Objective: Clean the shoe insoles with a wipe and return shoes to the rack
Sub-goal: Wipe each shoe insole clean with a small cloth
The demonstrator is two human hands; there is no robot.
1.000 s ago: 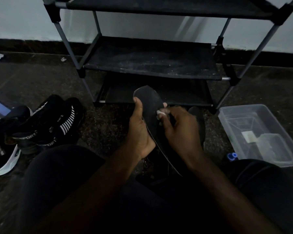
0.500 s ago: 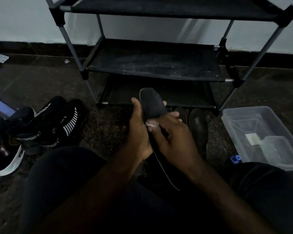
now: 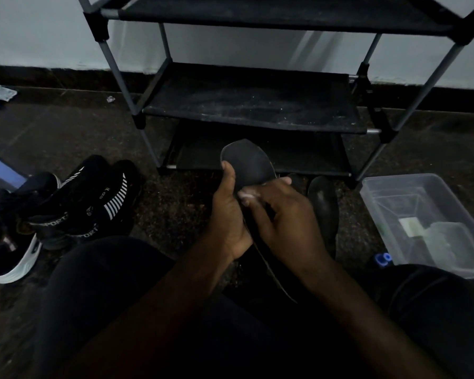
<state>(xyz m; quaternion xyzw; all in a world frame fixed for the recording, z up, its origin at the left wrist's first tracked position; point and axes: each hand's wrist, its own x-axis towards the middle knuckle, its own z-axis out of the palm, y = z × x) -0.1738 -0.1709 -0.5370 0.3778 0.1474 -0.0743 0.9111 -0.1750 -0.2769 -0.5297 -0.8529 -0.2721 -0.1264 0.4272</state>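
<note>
A dark grey, flat, foot-shaped insole (image 3: pixel 251 165) is held up just in front of the black fabric-shelved shoe rack with grey metal poles (image 3: pixel 252 108), its rounded toe end pointing toward the rack's lowest shelf and its heel end running down toward the person's lap. The left hand (image 3: pixel 227 214) grips the insole along its left edge, thumb laid flat on the upper face and fingers wrapped behind. The right hand (image 3: pixel 282 222) has its fingers curled and pinches a small crumpled white wipe (image 3: pixel 246 194) against the middle of the insole (only a scrap of the wipe shows between the fingertips).

On the floor just in front of the rack, behind the right hand, stands a plain black shoe (image 3: pixel 323 209). To the rack's left sit black sports sneakers with white stripes (image 3: pixel 93 203), and farther left a black sneaker with a white sole (image 3: pixel 8 258). To the rack's right lies a clear plastic box (image 3: pixel 422 222), with a small blue cap (image 3: pixel 383 259) touching its near corner.
</note>
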